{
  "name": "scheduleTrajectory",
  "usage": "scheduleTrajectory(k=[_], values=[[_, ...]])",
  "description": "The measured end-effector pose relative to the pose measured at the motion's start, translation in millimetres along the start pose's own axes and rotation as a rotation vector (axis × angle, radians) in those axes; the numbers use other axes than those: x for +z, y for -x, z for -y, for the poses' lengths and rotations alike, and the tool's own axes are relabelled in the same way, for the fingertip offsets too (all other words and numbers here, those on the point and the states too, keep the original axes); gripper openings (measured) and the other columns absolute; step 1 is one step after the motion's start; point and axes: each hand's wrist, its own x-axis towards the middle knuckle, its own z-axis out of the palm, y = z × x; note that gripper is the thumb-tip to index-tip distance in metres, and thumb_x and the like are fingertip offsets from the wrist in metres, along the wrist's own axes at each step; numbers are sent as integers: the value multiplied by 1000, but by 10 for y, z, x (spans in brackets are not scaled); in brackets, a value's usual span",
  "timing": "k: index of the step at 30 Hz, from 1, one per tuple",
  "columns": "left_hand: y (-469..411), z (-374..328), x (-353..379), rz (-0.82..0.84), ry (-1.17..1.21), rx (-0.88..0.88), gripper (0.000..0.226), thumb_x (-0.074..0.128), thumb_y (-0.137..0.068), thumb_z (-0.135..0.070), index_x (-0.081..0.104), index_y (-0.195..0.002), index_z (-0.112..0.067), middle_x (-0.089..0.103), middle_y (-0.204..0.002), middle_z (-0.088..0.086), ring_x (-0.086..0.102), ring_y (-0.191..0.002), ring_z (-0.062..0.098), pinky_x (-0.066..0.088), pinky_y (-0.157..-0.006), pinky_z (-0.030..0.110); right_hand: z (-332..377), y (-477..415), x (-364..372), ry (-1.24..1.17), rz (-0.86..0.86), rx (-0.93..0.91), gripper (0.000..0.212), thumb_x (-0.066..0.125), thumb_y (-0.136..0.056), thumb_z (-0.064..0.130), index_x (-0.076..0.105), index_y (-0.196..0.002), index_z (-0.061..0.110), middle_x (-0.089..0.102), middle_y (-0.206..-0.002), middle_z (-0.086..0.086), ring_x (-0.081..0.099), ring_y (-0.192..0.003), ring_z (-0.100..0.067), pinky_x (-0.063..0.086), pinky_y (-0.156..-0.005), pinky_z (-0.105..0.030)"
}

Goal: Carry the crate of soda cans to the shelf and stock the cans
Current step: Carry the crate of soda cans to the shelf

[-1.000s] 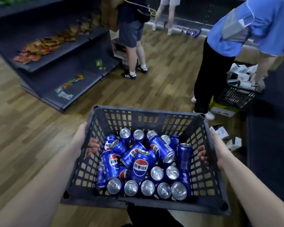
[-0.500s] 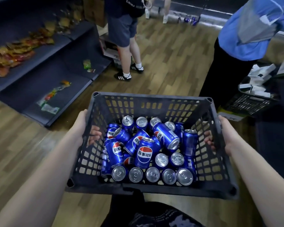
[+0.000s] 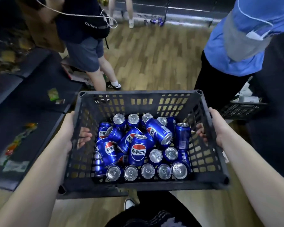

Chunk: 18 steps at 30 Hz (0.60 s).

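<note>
Gripping the crate at opposite walls: left hand, right hand.

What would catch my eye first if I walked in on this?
A dark plastic crate, dead centre, heaped with shiny blue soda cans, some upright and some tumbled on top. The left hand and right hand grip its side walls, fingers hooked inside. Beyond it stand a person in shorts, at left, and a person in a blue shirt, at right.

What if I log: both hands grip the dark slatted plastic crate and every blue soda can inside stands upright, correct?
Wrong: the head view shows several blue soda cans lying tilted atop upright ones; left hand and right hand grip the crate.
</note>
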Motion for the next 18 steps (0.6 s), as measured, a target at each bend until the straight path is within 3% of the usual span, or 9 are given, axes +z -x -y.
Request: scheduleTrajectory(k=[8, 12, 18], values=[[-889, -1317, 658, 15, 9, -21, 83, 24, -83, -75, 60, -86, -1, 63, -76, 14, 54, -60, 24, 37, -53, 25, 1262, -997, 236, 0, 16, 14, 78, 27, -91, 72, 59, -70, 4, 57, -51, -10, 50, -43, -22, 34, -50, -27], [-1474, -2251, 1082, 36, 41, -31, 89, 24, -83, -76, 61, -97, 4, 63, -71, 18, 55, -57, 28, 39, -52, 26, 2213, -1612, 376, -11, 23, -17, 73, 25, -92, 70, 57, -79, 6, 51, -51, -9, 45, -35, -19, 35, -40, -20], [-1802, -2781, 1335, 98, 82, -39, 84, 26, -87, -71, 57, -99, 6, 58, -72, 20, 52, -56, 28, 44, -48, 25, 2764, -1986, 372, -9, 11, -1, 70, 31, -87, 72, 56, -75, 8, 51, -55, -8, 45, -38, -20, 34, -42, -23]])
